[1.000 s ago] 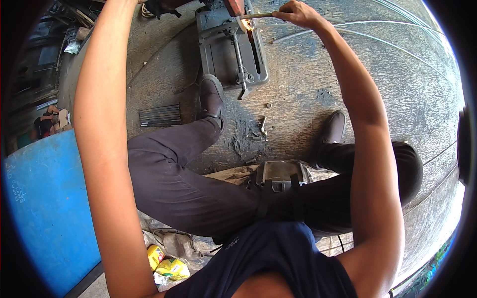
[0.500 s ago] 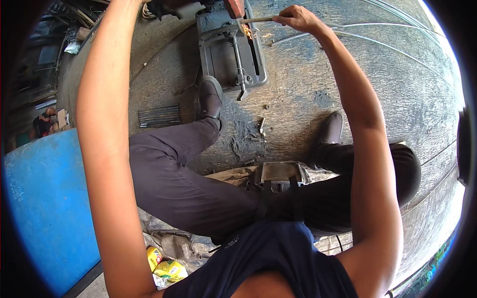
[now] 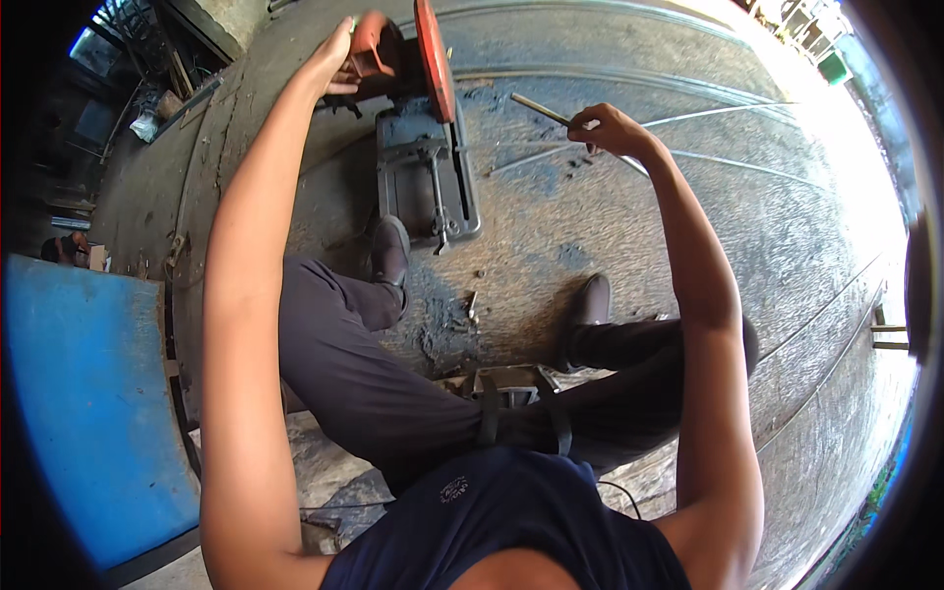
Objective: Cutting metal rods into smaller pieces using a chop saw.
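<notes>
A red cut-off saw (image 3: 436, 61) stands on the ground ahead, with its head raised above a dark metal base (image 3: 403, 202). My left hand (image 3: 336, 64) reaches to the left side of the saw head and grips its red handle part, its fingers curled and partly hidden. To the right of the saw, my right hand (image 3: 604, 130) pinches a thin metal rod (image 3: 537, 107). The rod slants up-left from my fingers, and its end is apart from the saw. On the base lies a clamp screw (image 3: 439, 193).
Long metal bars (image 3: 688, 118) lie on the ground at the right. My shoes (image 3: 390, 248) rest near the saw base. Small metal scraps (image 3: 473, 309) and dark filings lie between my feet. A blue panel (image 3: 88, 393) fills the left.
The rod in my right hand has come away from the saw to the right. The saw head is raised and the sparks are gone. My left hand has come into view. The camera view has shifted.
</notes>
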{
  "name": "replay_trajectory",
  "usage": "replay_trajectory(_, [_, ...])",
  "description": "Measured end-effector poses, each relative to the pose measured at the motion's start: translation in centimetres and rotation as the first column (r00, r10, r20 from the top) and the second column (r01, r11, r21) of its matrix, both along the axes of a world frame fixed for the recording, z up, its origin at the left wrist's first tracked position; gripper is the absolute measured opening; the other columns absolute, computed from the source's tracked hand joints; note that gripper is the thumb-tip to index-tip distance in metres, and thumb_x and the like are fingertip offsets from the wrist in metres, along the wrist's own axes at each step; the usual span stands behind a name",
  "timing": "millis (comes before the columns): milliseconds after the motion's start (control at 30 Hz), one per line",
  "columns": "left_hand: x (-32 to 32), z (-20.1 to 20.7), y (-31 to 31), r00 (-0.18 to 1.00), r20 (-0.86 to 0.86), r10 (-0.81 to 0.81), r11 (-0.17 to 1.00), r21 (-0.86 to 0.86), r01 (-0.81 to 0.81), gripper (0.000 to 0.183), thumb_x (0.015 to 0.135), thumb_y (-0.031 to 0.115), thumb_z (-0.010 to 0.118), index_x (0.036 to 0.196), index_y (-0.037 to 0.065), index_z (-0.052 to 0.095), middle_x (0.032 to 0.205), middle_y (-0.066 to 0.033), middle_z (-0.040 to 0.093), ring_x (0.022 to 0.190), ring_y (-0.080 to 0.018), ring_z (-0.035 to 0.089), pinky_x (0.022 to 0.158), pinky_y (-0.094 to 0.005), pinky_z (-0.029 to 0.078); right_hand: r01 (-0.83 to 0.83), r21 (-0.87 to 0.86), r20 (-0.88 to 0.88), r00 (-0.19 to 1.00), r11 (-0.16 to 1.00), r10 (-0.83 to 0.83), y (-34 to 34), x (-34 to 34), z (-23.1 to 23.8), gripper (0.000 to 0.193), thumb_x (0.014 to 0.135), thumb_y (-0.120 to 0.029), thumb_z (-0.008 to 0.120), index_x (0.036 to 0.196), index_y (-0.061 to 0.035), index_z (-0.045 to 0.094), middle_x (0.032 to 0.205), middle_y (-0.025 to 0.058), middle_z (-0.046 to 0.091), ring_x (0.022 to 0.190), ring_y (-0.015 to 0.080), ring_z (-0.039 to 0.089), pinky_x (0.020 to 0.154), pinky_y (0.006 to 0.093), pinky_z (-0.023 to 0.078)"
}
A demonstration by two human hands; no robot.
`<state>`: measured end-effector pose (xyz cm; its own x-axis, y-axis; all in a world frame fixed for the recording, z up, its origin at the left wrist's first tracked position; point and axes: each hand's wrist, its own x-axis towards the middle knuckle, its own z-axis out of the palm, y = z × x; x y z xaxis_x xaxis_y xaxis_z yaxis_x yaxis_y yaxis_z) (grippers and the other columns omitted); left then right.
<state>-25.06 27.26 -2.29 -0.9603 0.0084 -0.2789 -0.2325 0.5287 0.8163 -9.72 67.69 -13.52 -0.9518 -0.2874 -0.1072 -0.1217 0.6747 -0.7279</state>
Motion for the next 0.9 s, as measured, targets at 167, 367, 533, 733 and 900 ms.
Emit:
replay_trajectory(167, [4.0,3.2,-0.6,0.984,-0.153,0.087,0.994,-0.045,-0.095,0.077,0.088,0.068,0.041,0.112,-0.003,0.06,0.082,-0.01,0.064,0.068,-0.0186,0.063,0.073,-0.0399,0.053,0.135,0.111,-0.32,0.943,0.985,-0.093,2.5,2.1,8.0,0.026,0.087,-0.023,0.07,0.103,-0.0037,0.073,0.092,0.0111,0.072,0.083,0.0215,0.069,0.075,0.0364,0.054])
replay_trajectory(367, [8.7,7.1,0.5,0.813,-0.578,0.077,0.965,0.247,0.084,0.044,0.093,0.041,0.058,0.086,-0.002,0.067,0.071,-0.0034,0.063,0.058,-0.0094,0.057,0.056,-0.0246,0.046,0.347,-0.335,-0.335,0.825,0.876,-0.455,3.3,5.5,15.7,0.028,0.092,-0.024,0.066,0.103,0.0019,0.07,0.089,0.0136,0.072,0.089,0.0208,0.07,0.079,0.0322,0.057])
replay_trajectory(533, [14.5,8.1,5.7,0.633,-0.769,-0.088,0.907,0.201,0.371,0.029,0.095,0.026,0.061,0.088,0.0,0.071,0.067,-0.0009,0.064,0.058,-0.0063,0.058,0.054,-0.0212,0.047,0.108,-0.961,-0.072,0.791,0.255,-0.607,1.2,6.5,16.3,0.036,0.096,-0.013,0.059,0.117,0.0147,0.055,0.108,0.0227,0.065,0.098,0.033,0.067,0.09,0.0389,0.058])
replay_trajectory(733, [20.3,6.0,12.6,0.802,-0.475,-0.363,0.693,0.437,0.573,0.03,0.095,0.029,0.062,0.098,0.001,0.071,0.083,-0.0067,0.071,0.073,-0.0136,0.069,0.067,-0.025,0.055,-0.016,-0.969,0.108,0.869,-0.246,-0.483,-3.3,7.4,13.1,0.036,0.101,-0.016,0.05,0.122,0.0122,0.043,0.116,0.024,0.056,0.109,0.0337,0.06,0.096,0.0363,0.054])
replay_trajectory(900, [21.4,4.8,15.5,0.935,-0.285,-0.209,0.493,0.796,0.353,0.025,0.093,0.024,0.065,0.107,0.003,0.068,0.1,-0.0051,0.069,0.094,-0.015,0.067,0.083,-0.0283,0.054,0.051,-0.923,0.173,0.94,-0.382,-0.294,-6.5,7.5,11.6,0.029,0.099,-0.016,0.052,0.116,0.0073,0.047,0.113,0.0231,0.058,0.107,0.0311,0.062,0.095,0.0361,0.054])
